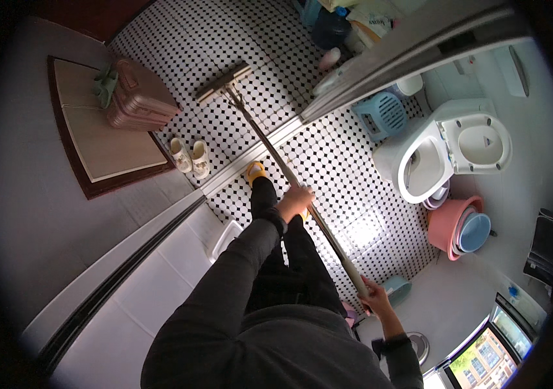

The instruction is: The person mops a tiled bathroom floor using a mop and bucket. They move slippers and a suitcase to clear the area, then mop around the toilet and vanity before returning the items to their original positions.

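Note:
A long-handled flat mop [269,146] runs diagonally across the view, and I hold its pole with both hands. My left hand [296,202] wraps around the middle of the pole, above my legs. Near the pole's upper end, my right hand [376,299] grips the pale handle sleeve [355,277]. The mop's wide head [224,83] rests on the black-and-white tiled floor [198,44], beyond the door threshold [252,154]. Whatever is under the head is hidden.
A pink suitcase [140,97] and white clogs [190,156] stand left of the mop. At right are a blue plastic stool [383,115], a toilet [422,167] with its lid up, and stacked basins [444,228]. A sliding door frame [402,58] borders the opening; a water jug [330,29] stands beyond.

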